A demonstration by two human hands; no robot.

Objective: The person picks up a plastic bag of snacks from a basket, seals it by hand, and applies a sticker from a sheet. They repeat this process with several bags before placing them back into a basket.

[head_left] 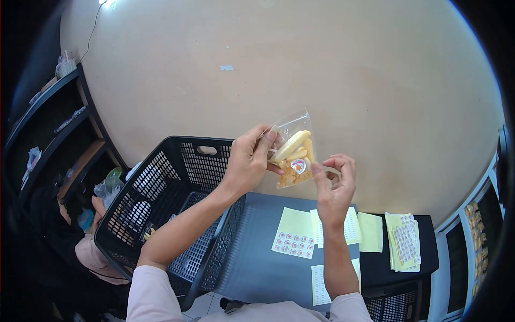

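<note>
My left hand point(250, 157) is closed on the upper left edge of a small clear plastic bag point(289, 126), held up in front of the wall. Pale yellow snack sticks point(291, 147) fill much of it, and a round white sticker point(298, 166) with a red and orange print sits on its lower front. At the bag's lower right edge is my right hand point(335, 185), thumb tip at the plastic. Its fingers are loosely curled and apart from the thumb, with nothing visible between them. Below lies a yellow sticker sheet point(294, 228) with rows of round stickers.
A black plastic crate point(209, 144) stands left on the grey table point(252, 225). More sticker sheets point(406, 241) lie to the right. Another person's sleeve point(96, 256) shows at far left, near dark shelves point(83, 121). Packed snacks point(476, 236) fill a rack at right.
</note>
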